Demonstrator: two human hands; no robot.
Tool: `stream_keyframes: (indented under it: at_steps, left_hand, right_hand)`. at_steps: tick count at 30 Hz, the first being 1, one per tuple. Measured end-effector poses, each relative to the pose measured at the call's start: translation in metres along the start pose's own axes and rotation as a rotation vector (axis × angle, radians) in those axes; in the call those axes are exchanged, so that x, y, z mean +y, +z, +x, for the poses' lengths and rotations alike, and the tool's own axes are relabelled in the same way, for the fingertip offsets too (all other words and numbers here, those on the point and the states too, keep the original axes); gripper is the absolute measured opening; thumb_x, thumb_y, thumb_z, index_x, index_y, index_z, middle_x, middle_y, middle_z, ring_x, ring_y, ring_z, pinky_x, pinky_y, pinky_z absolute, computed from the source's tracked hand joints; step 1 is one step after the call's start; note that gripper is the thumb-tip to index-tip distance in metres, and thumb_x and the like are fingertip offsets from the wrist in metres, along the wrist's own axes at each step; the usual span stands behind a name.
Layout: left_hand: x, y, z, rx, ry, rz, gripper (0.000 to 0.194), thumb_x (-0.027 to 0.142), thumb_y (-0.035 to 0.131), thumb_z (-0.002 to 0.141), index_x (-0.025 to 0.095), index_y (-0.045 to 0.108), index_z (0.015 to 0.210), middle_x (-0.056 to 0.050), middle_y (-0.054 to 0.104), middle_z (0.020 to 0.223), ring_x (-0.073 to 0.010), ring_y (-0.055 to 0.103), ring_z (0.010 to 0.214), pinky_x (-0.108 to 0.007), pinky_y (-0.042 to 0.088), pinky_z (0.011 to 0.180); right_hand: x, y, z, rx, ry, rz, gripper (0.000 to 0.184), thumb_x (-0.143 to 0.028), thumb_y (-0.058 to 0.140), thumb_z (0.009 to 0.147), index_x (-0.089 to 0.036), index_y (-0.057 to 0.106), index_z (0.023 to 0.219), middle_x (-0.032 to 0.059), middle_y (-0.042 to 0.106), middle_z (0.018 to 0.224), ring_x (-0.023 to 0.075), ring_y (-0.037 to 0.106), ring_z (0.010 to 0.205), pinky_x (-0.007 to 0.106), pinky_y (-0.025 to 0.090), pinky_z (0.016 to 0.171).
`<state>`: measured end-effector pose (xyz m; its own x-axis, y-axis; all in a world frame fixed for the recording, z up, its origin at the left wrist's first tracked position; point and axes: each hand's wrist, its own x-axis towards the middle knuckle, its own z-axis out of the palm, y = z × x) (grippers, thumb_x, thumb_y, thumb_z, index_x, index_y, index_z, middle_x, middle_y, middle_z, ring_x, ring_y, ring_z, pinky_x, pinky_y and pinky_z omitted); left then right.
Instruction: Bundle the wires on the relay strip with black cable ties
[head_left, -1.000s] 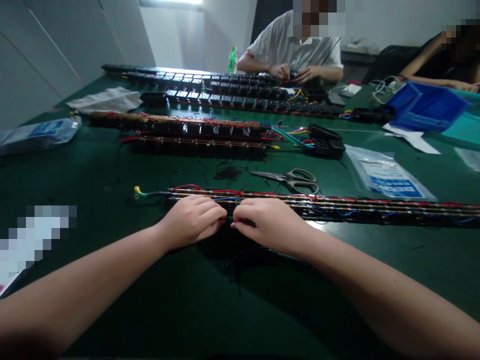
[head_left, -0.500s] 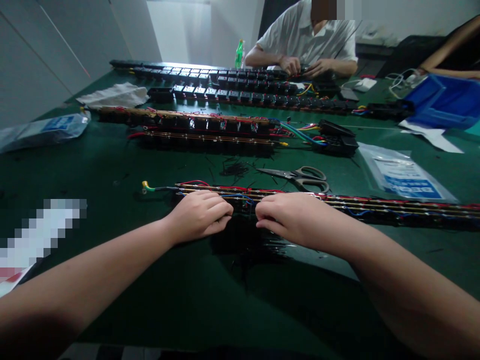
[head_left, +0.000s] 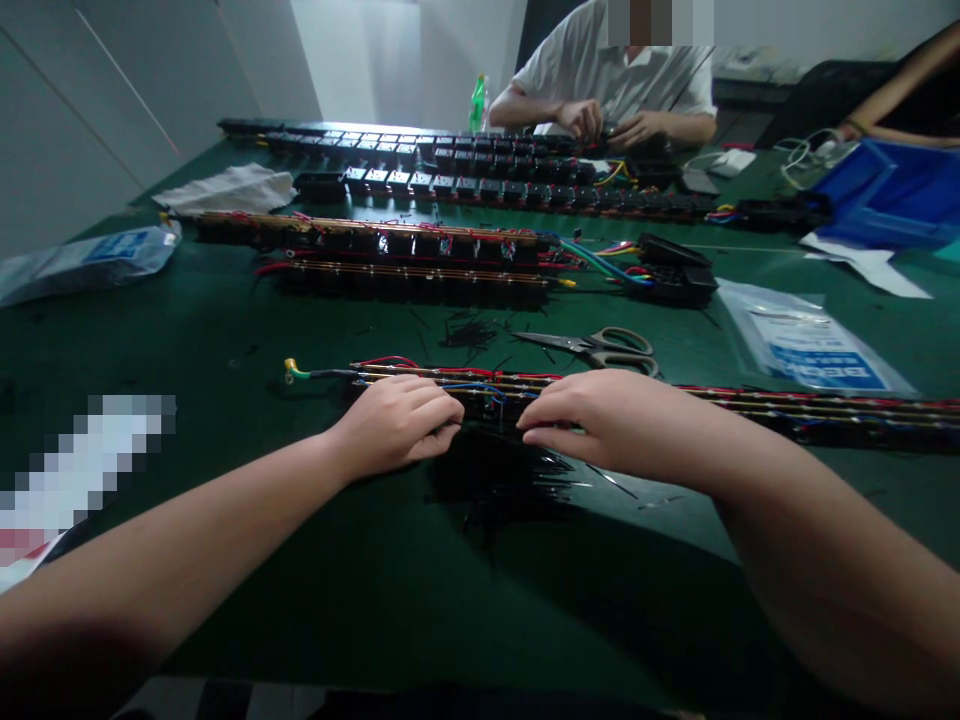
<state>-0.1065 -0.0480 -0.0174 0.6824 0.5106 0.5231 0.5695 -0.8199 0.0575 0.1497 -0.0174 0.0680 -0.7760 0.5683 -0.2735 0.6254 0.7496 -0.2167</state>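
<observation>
A long black strip assembly with brass-coloured rods and red and blue wires lies crosswise in front of me. A yellow-tipped wire end sticks out at its left. At the near edge of the assembly's left part, my left hand is closed in a pinch; what its fingertips hold is hidden. My right hand is over the assembly a little further right, thumb and forefinger slightly apart, with nothing visible between them. A thin dark strip stands up between the hands. Below them lies a pile of thin black strips.
Scissors lie just beyond the assembly, beside black offcuts. Further back are more wired assemblies. A plastic bag and a blue bin are at right. Across the table, a co-worker's hands handle something small.
My right hand's fingers have parted from a pinch, and the hand has shifted slightly right. My left hand stays nearly in place. More of the black strip pile shows.
</observation>
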Motion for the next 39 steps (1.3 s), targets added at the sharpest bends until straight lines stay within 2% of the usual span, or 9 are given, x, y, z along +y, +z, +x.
stream_keyframes:
  at_steps: [3, 8, 13, 18, 27, 35, 39]
  left_hand:
    - [0.000, 0.000, 0.000, 0.006, 0.004, 0.005, 0.004, 0.022, 0.055, 0.093, 0.019, 0.057, 0.091, 0.002, 0.069, 0.082, -0.0146, 0.065, 0.075, -0.029, 0.050, 0.075]
    - [-0.001, 0.000, 0.000, 0.013, 0.003, 0.004, 0.006, 0.023, 0.055, 0.094, 0.018, 0.058, 0.093, 0.001, 0.070, 0.083, -0.0145, 0.067, 0.076, -0.028, 0.050, 0.075]
    - [-0.002, -0.001, -0.001, 0.038, -0.031, -0.014, 0.009, 0.027, 0.057, 0.094, 0.018, 0.060, 0.094, 0.001, 0.071, 0.083, -0.0153, 0.068, 0.077, -0.028, 0.050, 0.074]
    - [-0.001, -0.003, -0.001, 0.042, -0.088, -0.072, 0.011, 0.028, 0.057, 0.094, 0.018, 0.061, 0.093, 0.000, 0.071, 0.083, -0.0150, 0.068, 0.077, -0.028, 0.050, 0.073]
    - [0.000, -0.006, 0.001, 0.035, -0.119, -0.160, 0.012, 0.027, 0.056, 0.094, 0.017, 0.063, 0.094, 0.000, 0.071, 0.083, -0.0152, 0.067, 0.076, -0.028, 0.050, 0.073]
    - [0.001, -0.006, 0.002, 0.083, -0.193, -0.278, 0.009, 0.020, 0.057, 0.093, 0.016, 0.064, 0.096, -0.002, 0.072, 0.089, -0.0129, 0.068, 0.083, -0.024, 0.052, 0.078]
    - [0.000, -0.006, 0.002, 0.096, -0.225, -0.297, 0.009, 0.017, 0.057, 0.093, 0.017, 0.065, 0.097, -0.002, 0.073, 0.092, -0.0121, 0.069, 0.086, -0.023, 0.053, 0.081]
  right_hand:
    - [-0.003, 0.013, 0.008, 0.087, -0.027, 0.047, 0.023, -0.038, 0.061, 0.091, -0.028, 0.075, 0.105, 0.0017, 0.077, 0.098, 0.0194, 0.069, 0.087, 0.028, 0.045, 0.070]
    - [-0.011, 0.025, 0.018, 0.201, 0.004, 0.107, 0.012, -0.029, 0.066, 0.088, -0.024, 0.076, 0.086, 0.0023, 0.075, 0.089, 0.0182, 0.068, 0.084, 0.027, 0.044, 0.069]
    - [-0.007, 0.026, 0.020, 0.284, 0.000, 0.260, 0.011, -0.024, 0.065, 0.087, -0.020, 0.075, 0.083, 0.0031, 0.073, 0.086, 0.0150, 0.065, 0.075, 0.025, 0.043, 0.068]
    - [-0.003, 0.027, 0.021, 0.268, -0.013, 0.356, 0.011, -0.025, 0.067, 0.086, -0.019, 0.075, 0.083, 0.0023, 0.074, 0.082, 0.0144, 0.064, 0.073, 0.024, 0.043, 0.067]
    - [-0.006, 0.028, 0.023, 0.225, 0.017, 0.296, 0.014, -0.027, 0.065, 0.088, -0.021, 0.078, 0.086, 0.0034, 0.076, 0.088, 0.0174, 0.067, 0.081, 0.027, 0.045, 0.072]
    - [-0.007, 0.029, 0.022, 0.225, 0.019, 0.272, 0.015, -0.029, 0.063, 0.089, -0.022, 0.076, 0.087, 0.0029, 0.076, 0.090, 0.0178, 0.067, 0.084, 0.027, 0.044, 0.074]
    - [-0.007, 0.027, 0.021, 0.234, 0.017, 0.224, 0.021, -0.037, 0.065, 0.088, -0.021, 0.073, 0.078, 0.0019, 0.072, 0.078, 0.0150, 0.063, 0.072, 0.025, 0.038, 0.063]
